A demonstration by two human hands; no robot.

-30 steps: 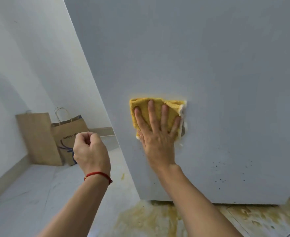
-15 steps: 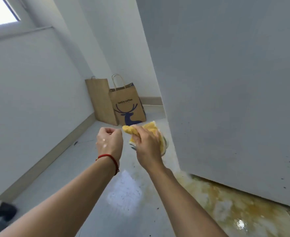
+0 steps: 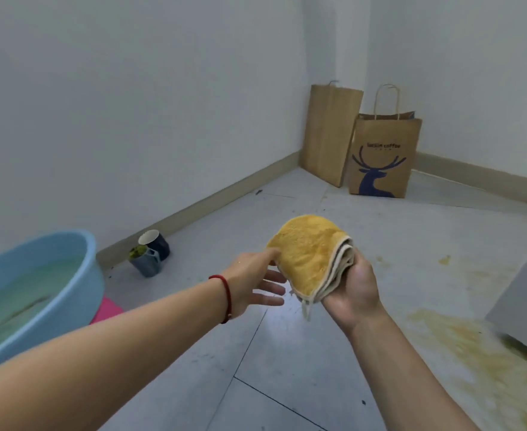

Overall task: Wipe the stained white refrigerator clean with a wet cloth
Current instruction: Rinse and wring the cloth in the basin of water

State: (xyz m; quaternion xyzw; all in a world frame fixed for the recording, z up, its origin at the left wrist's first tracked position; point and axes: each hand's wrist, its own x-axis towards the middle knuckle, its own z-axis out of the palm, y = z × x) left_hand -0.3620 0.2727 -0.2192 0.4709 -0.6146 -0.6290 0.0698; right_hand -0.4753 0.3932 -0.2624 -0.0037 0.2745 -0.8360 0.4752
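The refrigerator (image 3: 526, 303) is cut by the right edge, so only a lower corner of it shows. The blue basin (image 3: 43, 293) is cut by the left edge, and what lies in its cloudy water cannot be told. The pink thing (image 3: 108, 309) under the basin is mostly hidden. The folded cloth (image 3: 310, 255) covers the fingers of the right hand (image 3: 352, 290) and the fingertips of the left hand (image 3: 256, 284). The small print on the deer bag (image 3: 381, 157) is too blurred to read surely.
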